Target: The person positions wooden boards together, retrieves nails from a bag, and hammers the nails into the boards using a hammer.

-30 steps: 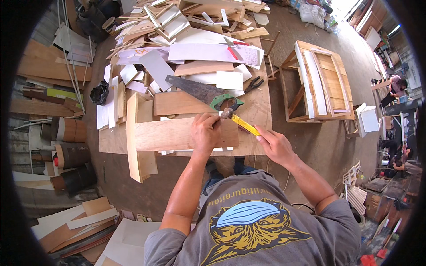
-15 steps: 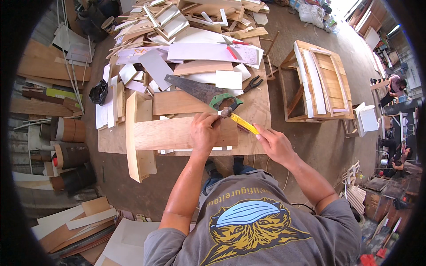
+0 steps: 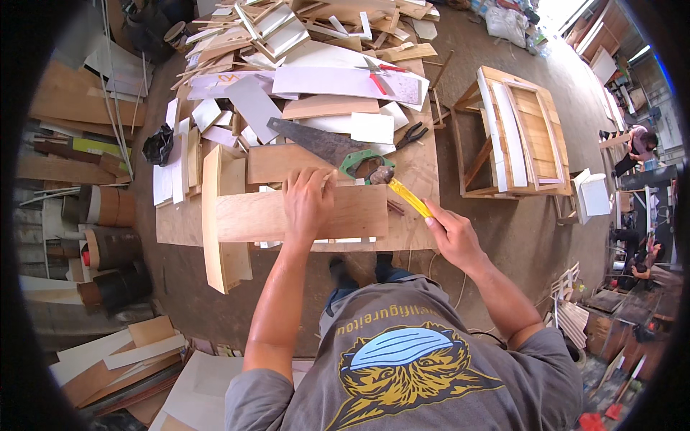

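Observation:
My left hand (image 3: 305,207) lies across a flat wooden board (image 3: 262,215), its fingers bent over the far edge. The board's left end meets an upright wooden piece (image 3: 213,215) with a curved edge, which overhangs the table's near-left corner. In my right hand (image 3: 456,233) is a hammer (image 3: 410,197) with a yellow handle, tilted up and leftward. Its rusty head hangs just off the board's far right corner, in front of the green handle of a handsaw (image 3: 316,142). Whether a small thing sits between my left fingertips is too small to tell.
The worktable (image 3: 417,223) carries stacked wood and white board offcuts (image 3: 266,32), black-handled pliers (image 3: 411,135) and red-handled snips (image 3: 376,80). Right of it stands a wooden frame table (image 3: 525,129). Two people work at the far right. Rolled sheets (image 3: 115,251) line the left wall.
My left hand has slid left along the board, away from the hammer head. My right hand has drawn the hammer slightly to the right.

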### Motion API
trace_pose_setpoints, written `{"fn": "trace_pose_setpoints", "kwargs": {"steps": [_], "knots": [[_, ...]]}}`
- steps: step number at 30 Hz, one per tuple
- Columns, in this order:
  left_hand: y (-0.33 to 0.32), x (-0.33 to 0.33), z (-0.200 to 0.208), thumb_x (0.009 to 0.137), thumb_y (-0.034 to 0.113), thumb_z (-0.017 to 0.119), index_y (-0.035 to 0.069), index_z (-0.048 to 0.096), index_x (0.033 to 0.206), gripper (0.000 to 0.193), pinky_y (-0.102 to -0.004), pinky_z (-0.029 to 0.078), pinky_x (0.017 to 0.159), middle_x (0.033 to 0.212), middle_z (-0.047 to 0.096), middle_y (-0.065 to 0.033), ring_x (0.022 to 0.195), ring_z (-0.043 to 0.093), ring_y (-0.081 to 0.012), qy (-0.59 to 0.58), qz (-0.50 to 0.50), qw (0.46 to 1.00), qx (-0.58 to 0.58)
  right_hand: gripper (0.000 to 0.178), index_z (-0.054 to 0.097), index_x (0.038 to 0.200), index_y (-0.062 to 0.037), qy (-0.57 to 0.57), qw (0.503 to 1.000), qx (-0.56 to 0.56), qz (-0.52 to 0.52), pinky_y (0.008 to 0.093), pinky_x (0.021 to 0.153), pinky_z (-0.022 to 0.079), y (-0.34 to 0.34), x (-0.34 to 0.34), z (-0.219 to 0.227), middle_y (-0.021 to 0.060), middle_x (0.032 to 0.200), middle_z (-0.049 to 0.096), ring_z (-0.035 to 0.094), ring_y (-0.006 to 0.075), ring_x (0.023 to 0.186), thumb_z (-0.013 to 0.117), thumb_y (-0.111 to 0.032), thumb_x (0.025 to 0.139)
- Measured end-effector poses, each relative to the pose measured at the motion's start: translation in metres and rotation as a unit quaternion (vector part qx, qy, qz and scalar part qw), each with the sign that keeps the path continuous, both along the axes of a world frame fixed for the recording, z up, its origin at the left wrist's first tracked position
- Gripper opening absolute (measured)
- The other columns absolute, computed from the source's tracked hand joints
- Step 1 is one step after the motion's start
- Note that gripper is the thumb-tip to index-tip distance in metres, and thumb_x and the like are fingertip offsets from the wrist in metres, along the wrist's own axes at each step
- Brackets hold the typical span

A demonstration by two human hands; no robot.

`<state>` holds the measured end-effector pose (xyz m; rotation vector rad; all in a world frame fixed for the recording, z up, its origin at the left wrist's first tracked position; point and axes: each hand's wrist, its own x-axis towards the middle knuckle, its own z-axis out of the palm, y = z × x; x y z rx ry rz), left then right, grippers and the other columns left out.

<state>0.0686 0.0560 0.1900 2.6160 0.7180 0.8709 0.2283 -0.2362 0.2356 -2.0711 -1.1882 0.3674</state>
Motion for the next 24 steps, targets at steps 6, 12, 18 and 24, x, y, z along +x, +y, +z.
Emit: {"fn": "trace_pose_setpoints", "kwargs": {"steps": [6,12,18,24], "knots": [[0.006,0.005,-0.013,0.107,0.038,0.061,0.007,0.077,0.072,0.049,-0.0512,0.049,0.084,0.082,0.075,-0.0122,0.086,0.069,-0.0353,0.174,0.026,0.984,0.001,0.041,0.064,0.144,0.0013,0.003,1.000,-0.009,-0.001,0.0398,0.073,0.056,0.002,-0.012,-0.001,0.0240,0.103,0.076,0.074,0.0354,0.082,0.068,-0.008,0.105],[0.007,0.006,-0.019,0.109,0.039,0.054,0.008,0.074,0.065,0.058,-0.0577,0.049,0.078,0.069,0.072,-0.0171,0.070,0.070,-0.0387,0.185,0.025,0.982,-0.002,0.040,0.065,0.144,-0.0045,0.013,1.000,-0.011,-0.015,0.0475,0.071,0.056,0.008,-0.029,0.003,0.0237,0.094,0.074,0.073,0.0412,0.082,0.066,-0.017,0.107],[0.009,0.007,-0.023,0.109,0.038,0.052,0.008,0.074,0.065,0.058,-0.0584,0.049,0.079,0.067,0.071,-0.0184,0.069,0.071,-0.0392,0.186,0.027,0.982,-0.004,0.041,0.065,0.145,-0.0046,0.013,0.999,-0.008,-0.031,0.0470,0.072,0.056,0.010,-0.036,0.007,0.0240,0.097,0.074,0.073,0.0415,0.084,0.066,-0.016,0.106],[0.009,0.005,-0.024,0.107,0.036,0.058,0.008,0.070,0.059,0.057,-0.0579,0.048,0.072,0.064,0.070,-0.0190,0.067,0.070,-0.0390,0.155,0.023,0.988,0.006,0.041,0.064,0.146,-0.0045,0.005,0.999,-0.017,-0.028,0.0468,0.072,0.056,0.010,-0.037,0.003,0.0236,0.095,0.074,0.073,0.0411,0.083,0.067,-0.015,0.106]]}}
